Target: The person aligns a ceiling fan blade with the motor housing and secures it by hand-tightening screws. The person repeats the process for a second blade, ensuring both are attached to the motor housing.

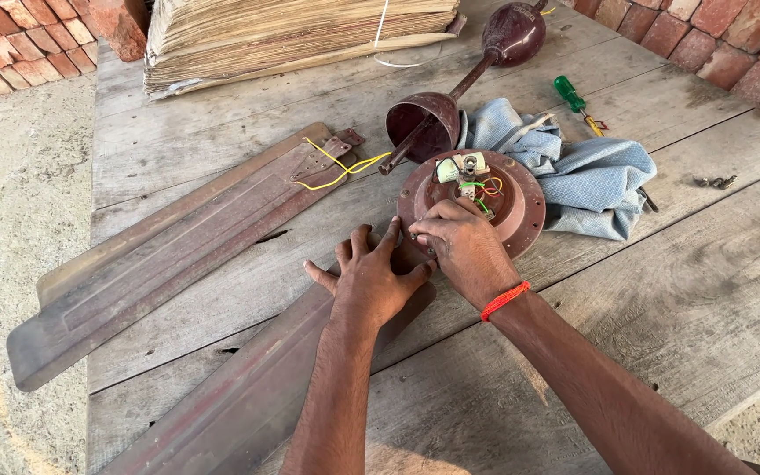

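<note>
Weathered plank table (705, 290): I note my left hand (369, 280) spread flat, pinning a fan blade (257, 387) against the motor housing (507, 198) (wiring exposed); right hand (461, 246) pinches something unidentifiable at its rim.

We see a round, rusty-brown fan motor housing (499, 198) lying flat, wires exposed; a long brown fan blade (248, 396) stretches from it toward seven o'clock.

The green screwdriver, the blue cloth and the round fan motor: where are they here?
green screwdriver (567, 91), head view, on its green handle.
blue cloth (595, 180), head view, on the crumpled middle.
round fan motor (521, 204), head view, on bare maroon casing right of the wires.
</note>
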